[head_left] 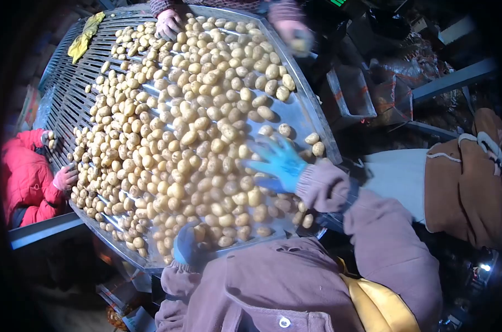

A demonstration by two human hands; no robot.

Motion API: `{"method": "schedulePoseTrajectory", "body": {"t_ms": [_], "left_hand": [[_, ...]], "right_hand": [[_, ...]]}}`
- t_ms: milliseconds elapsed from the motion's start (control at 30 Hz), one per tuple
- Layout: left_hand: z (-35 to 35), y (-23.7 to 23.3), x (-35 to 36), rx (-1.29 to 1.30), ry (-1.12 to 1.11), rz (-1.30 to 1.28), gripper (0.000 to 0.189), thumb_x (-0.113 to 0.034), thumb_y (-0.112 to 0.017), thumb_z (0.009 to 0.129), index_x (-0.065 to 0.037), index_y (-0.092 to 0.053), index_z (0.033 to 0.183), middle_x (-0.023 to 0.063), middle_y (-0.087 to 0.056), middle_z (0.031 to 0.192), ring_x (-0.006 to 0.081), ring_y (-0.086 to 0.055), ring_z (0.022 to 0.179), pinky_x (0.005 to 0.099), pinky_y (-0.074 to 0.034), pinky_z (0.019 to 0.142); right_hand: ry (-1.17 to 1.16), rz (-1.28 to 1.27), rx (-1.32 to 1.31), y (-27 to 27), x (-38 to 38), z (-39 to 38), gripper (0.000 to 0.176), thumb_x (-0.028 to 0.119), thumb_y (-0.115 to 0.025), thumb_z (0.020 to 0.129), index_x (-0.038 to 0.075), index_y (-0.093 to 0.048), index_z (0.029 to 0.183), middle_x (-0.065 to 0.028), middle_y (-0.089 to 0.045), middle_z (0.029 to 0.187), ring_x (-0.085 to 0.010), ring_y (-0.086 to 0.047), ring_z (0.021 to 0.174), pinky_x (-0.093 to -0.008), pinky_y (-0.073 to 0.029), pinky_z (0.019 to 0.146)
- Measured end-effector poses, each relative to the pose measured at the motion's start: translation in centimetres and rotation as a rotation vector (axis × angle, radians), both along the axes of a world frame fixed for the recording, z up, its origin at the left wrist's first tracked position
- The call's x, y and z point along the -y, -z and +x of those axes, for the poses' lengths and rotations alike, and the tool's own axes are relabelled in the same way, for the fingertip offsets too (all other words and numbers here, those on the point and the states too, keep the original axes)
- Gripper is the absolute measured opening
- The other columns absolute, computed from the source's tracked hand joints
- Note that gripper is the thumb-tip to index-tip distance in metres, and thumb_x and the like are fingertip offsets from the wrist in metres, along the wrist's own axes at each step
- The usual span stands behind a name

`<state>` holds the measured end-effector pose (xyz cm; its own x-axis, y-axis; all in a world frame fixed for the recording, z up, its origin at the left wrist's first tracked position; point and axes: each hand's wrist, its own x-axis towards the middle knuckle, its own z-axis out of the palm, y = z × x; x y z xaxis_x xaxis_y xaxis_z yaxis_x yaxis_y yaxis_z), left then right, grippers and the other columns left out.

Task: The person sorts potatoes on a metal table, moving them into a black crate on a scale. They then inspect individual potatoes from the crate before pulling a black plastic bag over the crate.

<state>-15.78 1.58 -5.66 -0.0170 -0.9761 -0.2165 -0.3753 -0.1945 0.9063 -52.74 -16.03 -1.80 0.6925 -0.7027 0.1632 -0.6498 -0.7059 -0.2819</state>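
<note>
Many potatoes (173, 127) lie spread over a metal sorting table (295, 108). My right hand (281, 161), in a blue glove, is over the right part of the potatoes, its fingers spread and nothing in its grip. At the near edge of the table, my left hand (184, 243), also blue-gloved, is beside the potatoes. It is blurred and its fingers are mostly hidden, so I cannot make out whether it holds anything.
Opposite, a person's gloved hands (168, 25) reach in, one blurred with a potato. A co-worker in a red jacket (32, 177) has hands at the left edge. A yellow cloth (86, 37) lies on the slats. Boxes (350, 94) and a metal beam (453, 80) stand right.
</note>
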Motion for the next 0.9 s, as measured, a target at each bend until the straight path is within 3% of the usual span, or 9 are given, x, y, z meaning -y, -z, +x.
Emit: {"method": "schedulePoseTrajectory", "body": {"t_ms": [33,100,167,267,367,500,567,700,900], "left_hand": [[-0.2,-0.1,0.3,-0.002,-0.001,-0.028,0.054,-0.026,-0.079,0.073,-0.002,-0.057,0.117,0.0158,-0.065,0.102,0.0338,-0.066,0.082,0.0397,-0.056,0.072],[-2.9,-6.1,2.8,-0.651,-0.480,0.576,0.069,-0.027,-0.086,0.059,-0.003,-0.057,0.117,0.0170,-0.066,0.098,0.0348,-0.066,0.083,0.0406,-0.055,0.073],[-1.4,-3.9,1.8,-0.273,-0.152,0.332,0.061,-0.030,-0.081,0.069,-0.001,-0.057,0.118,0.0155,-0.066,0.100,0.0304,-0.066,0.085,0.0388,-0.055,0.073],[-0.5,-2.3,0.7,-0.024,0.016,0.066,0.053,-0.031,-0.075,0.077,-0.001,-0.058,0.117,0.0137,-0.066,0.101,0.0265,-0.066,0.087,0.0373,-0.054,0.073],[-1.8,-3.5,1.0,-0.373,-0.257,0.246,0.045,-0.027,-0.073,0.077,-0.002,-0.061,0.113,0.0131,-0.065,0.099,0.0272,-0.065,0.086,0.0375,-0.054,0.073],[-1.8,-6.4,2.4,-0.857,-0.492,0.570,0.043,-0.020,-0.073,0.068,-0.003,-0.063,0.107,0.0142,-0.065,0.096,0.0325,-0.065,0.085,0.0393,-0.054,0.073],[-2.1,-6.6,3.3,0.010,-0.023,-0.007,0.040,-0.019,-0.072,0.071,-0.004,-0.063,0.107,0.0131,-0.065,0.096,0.0317,-0.065,0.084,0.0393,-0.054,0.072],[-1.1,-3.0,1.6,-0.321,-0.244,0.302,0.040,-0.016,-0.074,0.069,-0.005,-0.063,0.106,0.0113,-0.066,0.095,0.0317,-0.065,0.084,0.0401,-0.054,0.072],[-1.7,-6.5,4.3,0.311,0.217,-0.285,0.041,-0.014,-0.074,0.069,-0.005,-0.063,0.107,0.0106,-0.066,0.094,0.0316,-0.065,0.082,0.0398,-0.054,0.071]], "right_hand": [[-0.046,-0.027,0.021,0.1,1.9,2.5,0.052,0.047,-0.057,0.090,0.026,-0.054,0.137,-0.0131,-0.037,0.152,-0.0347,-0.032,0.139,-0.0613,-0.021,0.110],[-0.095,-0.061,0.035,0.8,5.0,7.3,0.053,0.049,-0.057,0.089,0.027,-0.054,0.137,-0.0130,-0.035,0.153,-0.0348,-0.033,0.139,-0.0613,-0.020,0.111],[-0.097,-0.071,0.022,2.2,6.7,10.7,0.053,0.050,-0.057,0.088,0.026,-0.056,0.135,-0.0127,-0.034,0.154,-0.0351,-0.035,0.137,-0.0603,-0.020,0.111],[-0.107,-0.073,-0.028,2.1,6.3,9.3,0.055,0.053,-0.056,0.089,0.025,-0.054,0.136,-0.0107,-0.036,0.153,-0.0327,-0.033,0.139,-0.0641,-0.018,0.110],[-0.020,-0.011,0.045,2.1,4.1,4.5,0.053,0.052,-0.058,0.086,0.021,-0.058,0.130,-0.0089,-0.045,0.146,-0.0270,-0.043,0.131,-0.0621,-0.023,0.109],[0.084,0.034,-0.197,0.5,2.1,-1.0,0.044,0.044,-0.065,0.084,0.020,-0.063,0.121,-0.0086,-0.054,0.136,-0.0294,-0.052,0.120,-0.0564,-0.029,0.106],[0.133,-0.096,-0.078,-0.1,3.4,-1.6,0.036,0.035,-0.066,0.084,0.018,-0.066,0.115,-0.0080,-0.061,0.125,-0.0265,-0.057,0.110,-0.0513,-0.036,0.100],[0.226,-0.112,-0.080,-0.7,11.8,1.3,0.027,0.026,-0.066,0.082,0.018,-0.066,0.107,-0.0069,-0.064,0.117,-0.0231,-0.061,0.104,-0.0477,-0.039,0.098],[0.285,0.116,-0.534,-0.5,17.7,7.2,0.027,0.021,-0.071,0.078,0.021,-0.069,0.106,-0.0032,-0.066,0.113,-0.0189,-0.063,0.107,-0.0475,-0.044,0.092]]}}
